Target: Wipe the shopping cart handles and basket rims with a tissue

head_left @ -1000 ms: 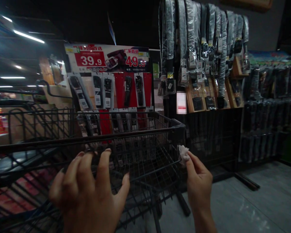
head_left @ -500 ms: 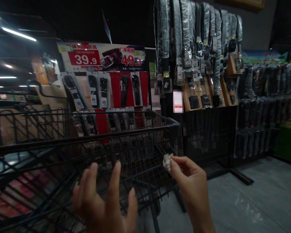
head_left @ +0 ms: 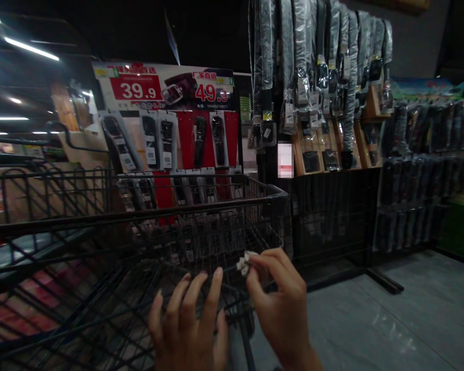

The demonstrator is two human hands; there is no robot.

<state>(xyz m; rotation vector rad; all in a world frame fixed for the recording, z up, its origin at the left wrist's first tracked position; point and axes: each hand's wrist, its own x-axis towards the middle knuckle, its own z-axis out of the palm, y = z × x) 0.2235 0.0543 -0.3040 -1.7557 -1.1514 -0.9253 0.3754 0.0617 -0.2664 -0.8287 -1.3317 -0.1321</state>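
Brings left hand (head_left: 193,327) rightward and right hand (head_left: 282,296) leftward since the earlier frame, carrying a crumpled white wad (head_left: 246,263) along and narrowing the gap between both hands. Looks, at far left, toward bright ceiling lights (head_left: 31,48) and, lower down, at a blurred pinkish item (head_left: 7,310) seen through dark wire bars. Faces a black wire cart (head_left: 277,196) across the left and middle, with its long rim running above both hands. Sees, behind the cart, a price board (head_left: 166,87) marked 39.9 and 49.9, and below it, packaged belts (head_left: 168,141) hanging against a partly red panel. Holds the left hand low before the cart, back toward the camera, with fingers spread wide and slightly bent. Cannot tell whether touching the wires there. Pinches the wad between thumb and forefinger of the right hand, just right of the left fingertips and slightly higher. Sees, farther right, a pale pixelated tag (head_left: 285,160) beside wooden display boxes (head_left: 309,154), under plastic-wrapped straps (head_left: 301,46). Looks, at far right, toward rows of dark packages (head_left: 429,126), a green box (head_left: 457,232) and grey floor (head_left: 394,330).
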